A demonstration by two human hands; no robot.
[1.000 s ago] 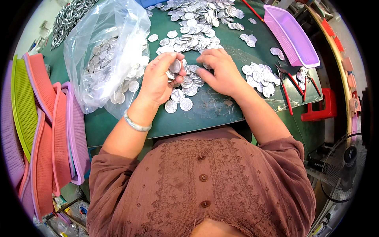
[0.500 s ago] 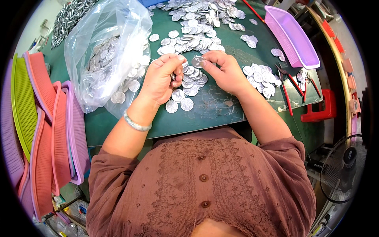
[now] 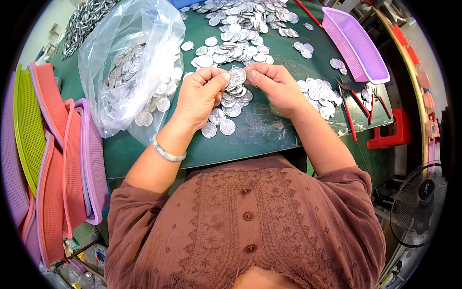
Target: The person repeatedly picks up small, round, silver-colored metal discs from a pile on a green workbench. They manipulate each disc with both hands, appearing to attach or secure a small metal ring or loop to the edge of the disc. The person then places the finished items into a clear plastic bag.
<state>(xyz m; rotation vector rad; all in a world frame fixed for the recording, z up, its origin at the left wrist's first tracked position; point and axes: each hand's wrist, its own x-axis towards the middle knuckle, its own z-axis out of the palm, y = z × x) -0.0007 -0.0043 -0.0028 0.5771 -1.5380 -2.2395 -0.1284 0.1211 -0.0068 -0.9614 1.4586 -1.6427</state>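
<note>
While both forearms reach over the green table (image 3: 216,156), the left hand (image 3: 201,96) pinches a round silver coin (image 3: 237,75) between thumb and forefinger at its left edge, the other fingers curled in toward the palm. The coin stands with its face turned up toward the person and a small loop at its top, between the two hands and above a loose pile of similar coins (image 3: 233,111) on the table. The right hand (image 3: 279,91) is nearly closed, its thumb and forefinger drawn together right beside the coin's right edge; whether they grip it too, I cannot tell. A pale bracelet (image 3: 166,150) circles the left wrist. Beyond the hands, a larger heap of coins (image 3: 240,45) spreads toward the far side of the table. To the left lies a clear plastic bag (image 3: 137,26) with many coins inside, and farther off, a mound of thin metal pieces (image 3: 85,24). Just to the right of the right hand sits a smaller coin pile (image 3: 318,95), with red-handled pliers (image 3: 361,104) near it and a purple basket (image 3: 353,41) behind. Coloured baskets (image 3: 50,101) are stacked at the left, while a red stool (image 3: 398,130) and a fan (image 3: 422,202) stand at the right.
</note>
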